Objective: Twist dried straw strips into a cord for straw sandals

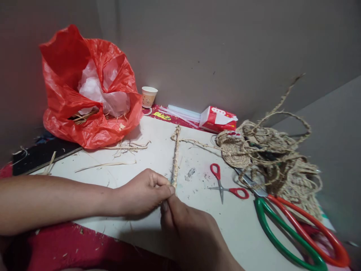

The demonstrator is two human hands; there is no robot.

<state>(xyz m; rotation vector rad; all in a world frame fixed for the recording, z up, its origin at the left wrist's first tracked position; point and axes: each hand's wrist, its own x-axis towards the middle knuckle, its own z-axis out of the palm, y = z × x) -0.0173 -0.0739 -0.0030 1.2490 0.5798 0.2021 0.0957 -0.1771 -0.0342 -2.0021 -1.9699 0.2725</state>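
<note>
A narrow braided straw cord (176, 158) runs over the white board from its far part toward me. My left hand (148, 192) is closed on its near end, thumb and fingers pinched together. Against it presses my right hand (187, 222), also pinching at the same end; the fingertips of both hands touch. The bit of cord between the fingers is mostly hidden. From the cord's far end a thin braided strand (199, 143) leads right to a tangled heap of braided straw rope (293, 180). A flat coiled straw piece (234, 148) lies at the heap's left side.
Small red-handled scissors (220, 184) lie spread right of the cord. Big green-and-orange-handled shears (282, 218) rest at the right edge. Behind are a red plastic bag (113, 128), a paper cup (149, 97) and a tissue pack (218, 119). Loose straw strips (105, 165) lie left on the white board (152, 130).
</note>
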